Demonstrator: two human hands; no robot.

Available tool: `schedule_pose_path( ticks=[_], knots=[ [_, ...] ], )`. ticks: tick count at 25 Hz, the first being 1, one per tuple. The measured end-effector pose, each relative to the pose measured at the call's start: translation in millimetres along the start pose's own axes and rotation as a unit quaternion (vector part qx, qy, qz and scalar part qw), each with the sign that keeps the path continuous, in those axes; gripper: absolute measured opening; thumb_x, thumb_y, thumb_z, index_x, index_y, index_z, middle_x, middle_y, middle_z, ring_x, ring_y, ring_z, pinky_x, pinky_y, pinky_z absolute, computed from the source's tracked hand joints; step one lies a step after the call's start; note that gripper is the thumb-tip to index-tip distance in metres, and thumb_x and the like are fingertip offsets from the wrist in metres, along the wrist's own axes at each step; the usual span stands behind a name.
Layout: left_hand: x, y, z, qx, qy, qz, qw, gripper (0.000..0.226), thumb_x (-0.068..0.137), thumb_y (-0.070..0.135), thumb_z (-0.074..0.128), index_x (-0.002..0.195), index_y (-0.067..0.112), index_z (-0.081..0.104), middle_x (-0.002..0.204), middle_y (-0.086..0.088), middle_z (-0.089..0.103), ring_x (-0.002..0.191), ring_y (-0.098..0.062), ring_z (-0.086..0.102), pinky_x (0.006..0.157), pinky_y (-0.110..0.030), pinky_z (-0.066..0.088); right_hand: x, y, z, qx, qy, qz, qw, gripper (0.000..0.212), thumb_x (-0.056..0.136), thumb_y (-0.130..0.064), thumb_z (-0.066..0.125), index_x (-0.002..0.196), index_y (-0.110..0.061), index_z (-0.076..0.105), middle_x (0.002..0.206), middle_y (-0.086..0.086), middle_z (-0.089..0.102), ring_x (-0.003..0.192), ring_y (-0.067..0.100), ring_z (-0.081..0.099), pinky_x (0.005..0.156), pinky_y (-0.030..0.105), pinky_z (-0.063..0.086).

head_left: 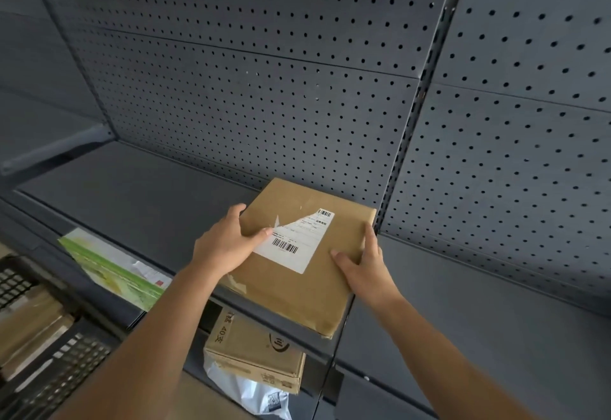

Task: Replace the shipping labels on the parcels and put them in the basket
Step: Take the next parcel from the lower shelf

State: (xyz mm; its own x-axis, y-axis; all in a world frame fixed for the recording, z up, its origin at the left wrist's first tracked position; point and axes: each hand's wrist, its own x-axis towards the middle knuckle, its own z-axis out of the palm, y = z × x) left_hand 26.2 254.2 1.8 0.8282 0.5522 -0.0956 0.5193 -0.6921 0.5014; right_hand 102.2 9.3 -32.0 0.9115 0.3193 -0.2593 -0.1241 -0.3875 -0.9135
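Perforated grey steel pegboard panel [264, 88] backs a smooth dark shelf [139, 194]. A flat brown cardboard parcel [297, 287] lies on the shelf, its near corner overhanging the front edge. Lower left: black mesh basket [66, 363], green flat pack [112, 267]; below the parcel, a carton [254, 350] on a white bag [254, 396]. White label [294, 241], partly torn. The left hand [228, 241] grips the parcel's left edge, thumb on the label; the right hand [360, 260] grips its right edge.
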Motion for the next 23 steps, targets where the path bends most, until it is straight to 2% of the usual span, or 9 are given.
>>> schedule_pose_path(
  ticks=[5, 8, 11, 15, 20, 23],
  knots=[
    [-9, 16, 2, 0.009, 0.01, 0.026, 1.0, 0.083, 0.087, 0.07, 0.058, 0.154, 0.032, 0.027, 0.14, 0.004, 0.056, 0.122, -0.024, 0.059, 0.09, -0.041, 0.044, -6, -3, -10, 0.02, 0.019, 0.008, 1.0, 0.088, 0.091, -0.042, 0.063, 0.153, -0.045, 0.0, 0.15, -0.009, 0.037, 0.126, 0.016, 0.05, 0.104, 0.039, 0.047],
    [-19, 37, 3, 0.0, 0.023, 0.062, 0.998, 0.084, 0.086, 0.073, 0.056, 0.154, 0.033, 0.026, 0.147, 0.004, 0.048, 0.124, -0.024, 0.058, 0.091, -0.042, 0.045, -15, -6, -33, 0.014, 0.059, -0.005, 0.998, 0.088, 0.091, -0.042, 0.063, 0.152, -0.048, 0.001, 0.151, -0.009, 0.036, 0.128, 0.017, 0.049, 0.106, 0.043, 0.046],
    [-33, 64, 9, -0.019, 0.014, 0.092, 0.996, 0.087, 0.086, 0.075, 0.054, 0.155, 0.034, 0.022, 0.152, 0.005, 0.041, 0.123, -0.023, 0.058, 0.089, -0.04, 0.045, -32, -11, -65, 0.015, 0.101, -0.022, 0.995, 0.085, 0.09, -0.042, 0.063, 0.151, -0.05, 0.004, 0.151, -0.01, 0.036, 0.128, 0.017, 0.049, 0.105, 0.045, 0.047],
    [-60, 104, 23, -0.048, 0.002, 0.123, 0.991, 0.091, 0.085, 0.077, 0.053, 0.156, 0.034, 0.017, 0.157, 0.004, 0.035, 0.126, -0.025, 0.058, 0.093, -0.044, 0.047, -64, -11, -115, 0.003, 0.144, -0.04, 0.989, 0.082, 0.091, -0.038, 0.064, 0.15, -0.052, 0.008, 0.149, -0.011, 0.038, 0.123, 0.016, 0.052, 0.098, 0.038, 0.05],
    [-102, 159, 54, -0.063, -0.036, 0.157, 0.985, 0.1, 0.082, 0.081, 0.052, 0.158, 0.033, 0.009, 0.159, 0.004, 0.029, 0.127, -0.025, 0.057, 0.096, -0.045, 0.046, -107, 7, -185, -0.023, 0.19, -0.04, 0.981, 0.081, 0.09, -0.04, 0.065, 0.15, -0.051, 0.012, 0.147, -0.009, 0.041, 0.124, 0.016, 0.051, 0.099, 0.038, 0.049],
    [-123, 188, 76, -0.049, -0.051, 0.178, 0.981, 0.102, 0.081, 0.083, 0.049, 0.159, 0.032, 0.006, 0.161, 0.004, 0.026, 0.124, -0.025, 0.059, 0.091, -0.043, 0.047, -127, 22, -221, -0.019, 0.207, -0.029, 0.978, 0.08, 0.089, -0.04, 0.066, 0.149, -0.051, 0.015, 0.143, -0.008, 0.045, 0.119, 0.013, 0.054, 0.094, 0.034, 0.05]
  ],
)
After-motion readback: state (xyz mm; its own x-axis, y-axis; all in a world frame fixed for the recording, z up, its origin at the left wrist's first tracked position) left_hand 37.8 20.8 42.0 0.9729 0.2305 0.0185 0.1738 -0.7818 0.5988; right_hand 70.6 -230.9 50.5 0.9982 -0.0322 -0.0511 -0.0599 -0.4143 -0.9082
